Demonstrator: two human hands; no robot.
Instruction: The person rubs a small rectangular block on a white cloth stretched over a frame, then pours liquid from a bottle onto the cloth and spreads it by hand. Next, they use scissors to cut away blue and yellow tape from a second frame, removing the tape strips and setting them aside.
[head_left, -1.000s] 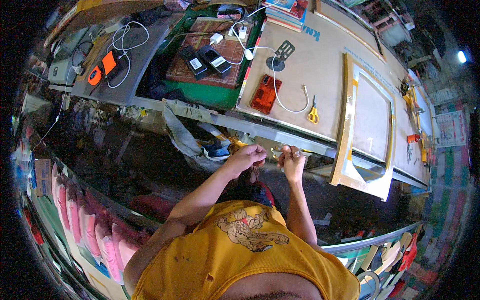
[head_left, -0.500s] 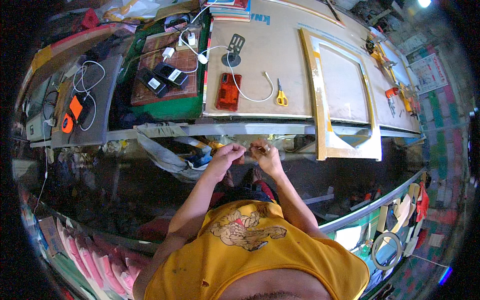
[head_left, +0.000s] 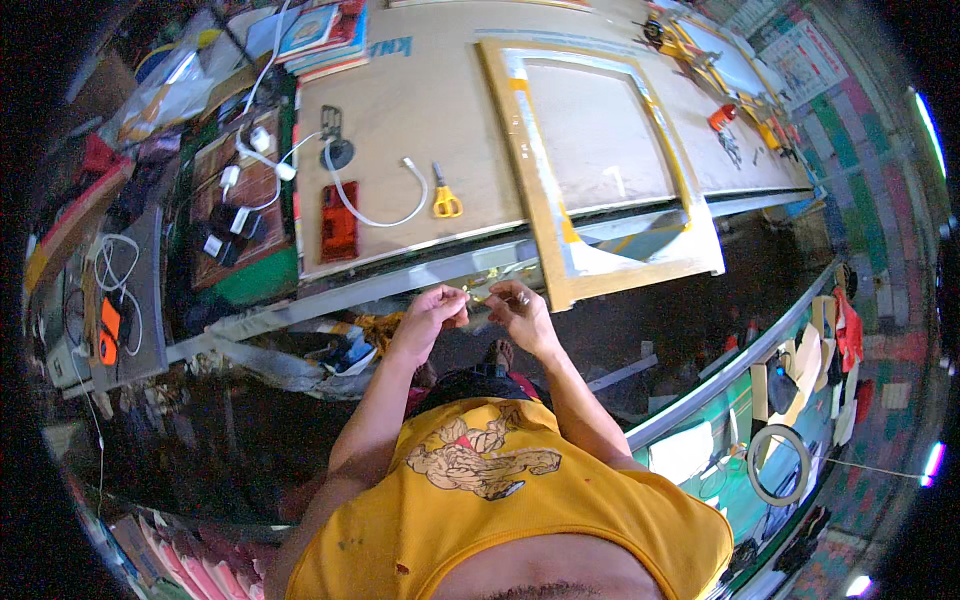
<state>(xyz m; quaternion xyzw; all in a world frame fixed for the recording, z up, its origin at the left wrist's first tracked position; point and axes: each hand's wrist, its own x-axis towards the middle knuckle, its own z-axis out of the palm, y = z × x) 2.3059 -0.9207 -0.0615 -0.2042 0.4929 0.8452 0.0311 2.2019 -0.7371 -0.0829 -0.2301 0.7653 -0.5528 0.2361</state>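
Held up in front of my body, near the front edge of the table (head_left: 400, 280), are my left hand (head_left: 432, 315) and my right hand (head_left: 518, 310). They are a small gap apart, each with fingertips pinched together. Whatever lies in the fingertips is too small or too faint to name. A wooden frame (head_left: 640, 287) with white and yellow strips along its inner edges is closest to my right hand; its lower end juts past the table edge. Beyond my hands lie yellow-handled scissors (head_left: 447, 206) and a red phone (head_left: 339, 226).
A white cable (head_left: 388, 224) curls beside a dark stand (head_left: 338, 152). Books (head_left: 325, 38) are stacked at the back. An orange-red tool (head_left: 721, 117) lies far right. A grey ring (head_left: 779, 465) is behind me at right. Plastic sheeting (head_left: 270, 365) hangs under the table at left.
The view has turned to the right, so the table and everything on it appear shifted left and tilted. My hands stay pinched close together.
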